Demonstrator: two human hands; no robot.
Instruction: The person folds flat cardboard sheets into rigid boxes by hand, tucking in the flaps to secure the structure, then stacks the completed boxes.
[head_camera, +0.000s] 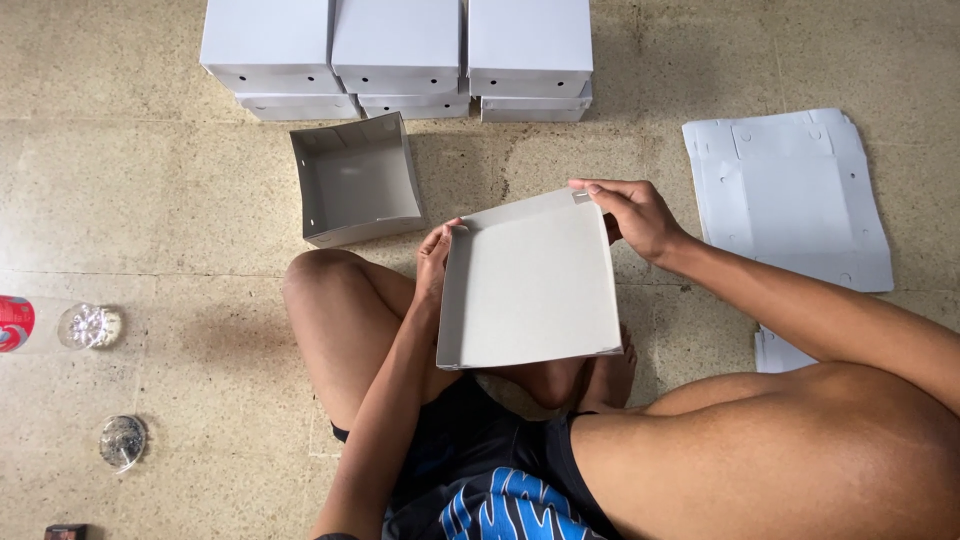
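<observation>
I sit cross-legged on the floor with a grey cardboard box lid over my lap, its inside facing up and its side flaps partly folded. My left hand grips the lid's far left corner. My right hand pinches the far right corner, where a small tab sticks up. An open grey box bottom lies on the floor just beyond my left knee, with its opening facing me.
Stacked closed white boxes line the far edge. A pile of flat white cardboard blanks lies to the right, another sheet near my right leg. At the left lie a clear bottle and a glass.
</observation>
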